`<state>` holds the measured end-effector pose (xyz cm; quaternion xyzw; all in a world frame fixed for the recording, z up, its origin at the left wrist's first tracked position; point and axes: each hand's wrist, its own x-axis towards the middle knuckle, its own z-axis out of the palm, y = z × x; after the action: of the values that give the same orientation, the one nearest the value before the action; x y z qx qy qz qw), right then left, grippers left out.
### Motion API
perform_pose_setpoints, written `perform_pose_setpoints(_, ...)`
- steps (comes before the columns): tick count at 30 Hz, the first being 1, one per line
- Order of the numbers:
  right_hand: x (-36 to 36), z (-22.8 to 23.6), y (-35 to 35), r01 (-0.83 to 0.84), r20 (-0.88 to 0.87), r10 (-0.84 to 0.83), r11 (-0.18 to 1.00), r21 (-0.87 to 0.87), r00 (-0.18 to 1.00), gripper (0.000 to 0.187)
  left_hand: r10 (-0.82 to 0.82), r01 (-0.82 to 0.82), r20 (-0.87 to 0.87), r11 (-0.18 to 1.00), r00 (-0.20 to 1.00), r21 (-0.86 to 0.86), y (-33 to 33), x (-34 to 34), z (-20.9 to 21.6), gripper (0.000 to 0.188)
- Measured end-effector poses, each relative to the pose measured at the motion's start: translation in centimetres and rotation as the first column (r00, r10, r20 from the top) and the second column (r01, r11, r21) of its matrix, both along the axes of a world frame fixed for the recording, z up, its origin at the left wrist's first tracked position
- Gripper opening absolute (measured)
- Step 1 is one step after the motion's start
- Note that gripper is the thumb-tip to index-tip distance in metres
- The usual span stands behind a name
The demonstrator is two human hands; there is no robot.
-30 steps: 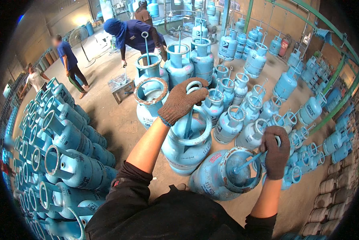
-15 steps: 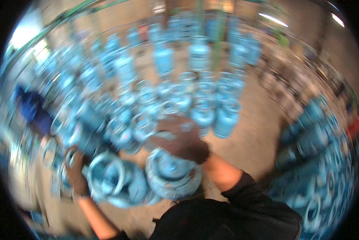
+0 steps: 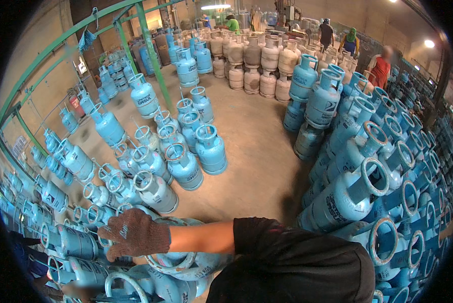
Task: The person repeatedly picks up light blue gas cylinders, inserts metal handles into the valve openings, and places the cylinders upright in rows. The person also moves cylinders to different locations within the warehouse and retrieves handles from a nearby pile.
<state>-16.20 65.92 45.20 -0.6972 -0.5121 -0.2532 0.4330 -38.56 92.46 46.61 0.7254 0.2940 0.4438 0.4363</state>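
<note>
My right arm, in a black sleeve, reaches leftward across the lower middle. My right hand (image 3: 135,235) wears a brown knit glove. Its fingers are apart and point left, above the crowded gas cylinders, and I see nothing held in them. Under my forearm stands a light blue gas cylinder (image 3: 204,265) with a ring collar. Left of it is another blue cylinder with a round collar (image 3: 125,288), near the bottom edge. Beside that collar a smeared brown patch, perhaps my left hand (image 3: 82,292), shows no clear fingers.
Blue cylinders (image 3: 188,166) stand in groups at left. A dense bank of stacked blue cylinders (image 3: 337,197) lines the right. Greyish-tan cylinders (image 3: 251,81) are stacked at the back. Green posts (image 3: 156,58) rise at left. A person in red (image 3: 380,68) stands far right, others behind.
The view has swung right and become sharper. My right hand has left the cylinder top it was on and now stretches left. My left hand has dropped toward the lower left edge.
</note>
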Motion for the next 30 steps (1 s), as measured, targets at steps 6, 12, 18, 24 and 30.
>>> perform_pose_setpoints(6, 3.4, 0.2, 1.5, -0.253, -0.004, 0.259, 0.945, 0.205, 0.966, 0.041, 0.065, -0.028, -0.054, 0.856, 0.996, 0.516, 2.4, -0.5, -1.6, 0.039)
perform_pose_setpoints(12, 0.8, -0.5, 1.9, -0.403, -0.495, 0.428, 0.901, 0.162, 0.756, 0.025, 0.045, -0.022, -0.078, 0.962, 0.996, 0.272, 1.8, -1.0, -1.0, 0.038)
perform_pose_setpoints(18, 1.4, -0.9, 0.0, -0.26, -0.085, 0.269, 0.96, 0.102, 0.96, 0.035, -0.213, 0.219, 0.144, 0.975, 0.966, -0.025, 4.4, -1.0, -2.0, 0.054)
perform_pose_setpoints(24, 1.6, -0.3, -0.9, 0.221, 0.509, -0.233, 0.971, 0.086, 0.829, 0.029, -0.103, 0.09, 0.068, 0.982, 0.992, 0.165, 5.4, -1.9, -3.7, 0.049)
perform_pose_setpoints(30, 3.8, 1.9, -1.5, -0.653, -0.698, 0.601, 0.714, 0.252, 0.388, 0.043, -0.054, 0.05, 0.096, 0.998, 0.994, 0.043, 3.4, -1.4, -2.2, 0.051)
